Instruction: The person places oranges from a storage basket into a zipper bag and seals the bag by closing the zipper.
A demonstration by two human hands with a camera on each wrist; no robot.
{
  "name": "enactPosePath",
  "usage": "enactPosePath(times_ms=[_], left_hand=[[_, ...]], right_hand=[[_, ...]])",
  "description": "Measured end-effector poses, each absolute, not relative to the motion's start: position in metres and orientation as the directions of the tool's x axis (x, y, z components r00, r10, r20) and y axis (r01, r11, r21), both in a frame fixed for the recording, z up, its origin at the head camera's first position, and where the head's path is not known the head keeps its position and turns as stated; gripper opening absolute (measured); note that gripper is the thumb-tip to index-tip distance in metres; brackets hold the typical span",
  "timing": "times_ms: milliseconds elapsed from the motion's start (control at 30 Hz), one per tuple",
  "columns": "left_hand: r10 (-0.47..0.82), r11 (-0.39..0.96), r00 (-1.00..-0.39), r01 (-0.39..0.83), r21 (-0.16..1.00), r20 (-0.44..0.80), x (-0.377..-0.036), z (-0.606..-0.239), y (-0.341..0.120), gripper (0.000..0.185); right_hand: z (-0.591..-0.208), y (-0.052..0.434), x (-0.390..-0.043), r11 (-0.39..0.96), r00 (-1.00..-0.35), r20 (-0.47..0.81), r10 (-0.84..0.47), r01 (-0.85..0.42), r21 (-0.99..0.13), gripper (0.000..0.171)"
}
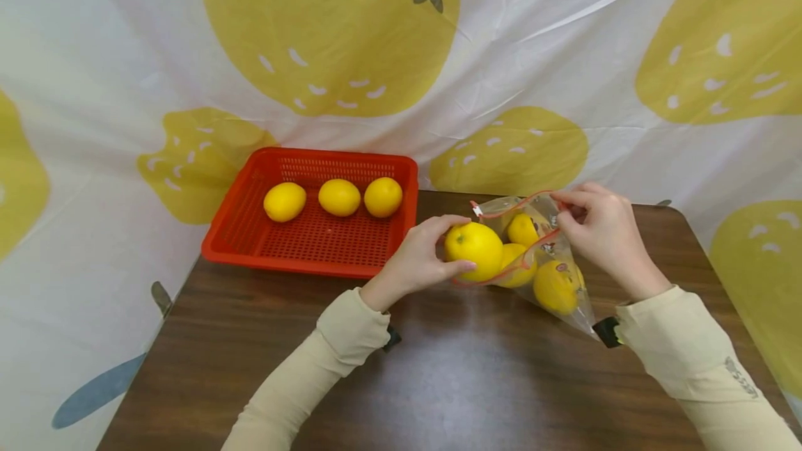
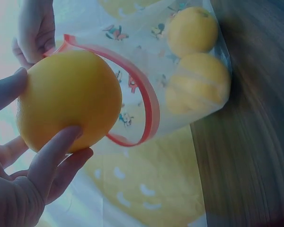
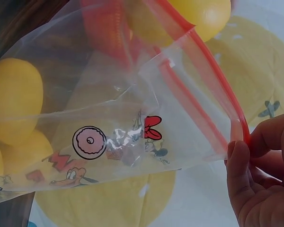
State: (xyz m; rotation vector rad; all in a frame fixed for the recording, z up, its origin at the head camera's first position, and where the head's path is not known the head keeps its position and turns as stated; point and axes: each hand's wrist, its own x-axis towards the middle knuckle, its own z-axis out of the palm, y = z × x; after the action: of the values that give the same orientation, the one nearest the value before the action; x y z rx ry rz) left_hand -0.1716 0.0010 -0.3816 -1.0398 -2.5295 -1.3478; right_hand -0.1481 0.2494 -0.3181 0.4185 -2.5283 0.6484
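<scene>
My left hand [image 1: 413,259] grips a yellow lemon [image 1: 474,250] at the mouth of a clear zip bag [image 3: 109,104]. Thumb and fingers spread round the fruit in the left wrist view, with the bag's red zip edge [image 2: 151,106] just beyond it. My right hand [image 1: 604,239] pinches the top corner of that edge between thumb and fingers, and the mouth stands apart. Inside the bag lie several lemons [image 1: 557,286], seen through printed cartoon figures. The bag's lower end is toward the table's right side.
A red plastic basket [image 1: 294,266] sits at the back left of the brown wooden table [image 1: 438,381]. Three lemons [image 1: 339,198] lie in it, along its back half. Behind the table hangs a white cloth [image 1: 532,40] with a yellow fruit print.
</scene>
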Motion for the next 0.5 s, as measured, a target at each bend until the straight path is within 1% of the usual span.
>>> enactPosePath(times_ms=[233,500], left_hand=[[0.559,0.425,-0.757,0.613,0.666,0.339,-0.172,-0.380,0.013,0.059],[0.563,0.482,-0.773,0.595,0.643,0.293,-0.174,-0.379,0.022,0.060]], right_hand=[[-0.318,0.248,-0.147,0.842,-0.834,0.525,-0.168,-0.399,-0.363,0.024],[-0.317,0.247,-0.146,0.841,-0.836,0.523,-0.166,-0.397,-0.367,0.025]])
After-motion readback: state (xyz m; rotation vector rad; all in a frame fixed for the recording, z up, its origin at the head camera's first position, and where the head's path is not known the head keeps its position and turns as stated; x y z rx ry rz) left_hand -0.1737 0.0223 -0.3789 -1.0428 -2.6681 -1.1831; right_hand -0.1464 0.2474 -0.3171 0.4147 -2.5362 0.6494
